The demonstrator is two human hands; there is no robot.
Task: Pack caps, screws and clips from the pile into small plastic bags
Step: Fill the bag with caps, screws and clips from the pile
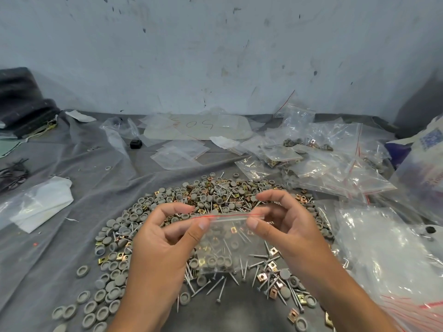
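Note:
A small clear zip bag [226, 245] with a red line along its top hangs between my hands, above the pile. Grey caps, screws and a brass clip lie inside it, mostly at the bottom. My left hand [165, 238] pinches the bag's top left corner between thumb and fingers. My right hand [280, 226] pinches the top right corner the same way. Under them spreads the pile [211, 202] of grey round caps, silver screws and brass clips on the grey cloth [72, 178].
Filled zip bags [335, 168] are heaped at the right, with empty red-lined bags [412, 305] at the near right. Flat empty bags [179, 152] lie beyond the pile. Crumpled white plastic [40, 207] sits at the left, dark bundles [21, 101] at the far left. A wall stands behind.

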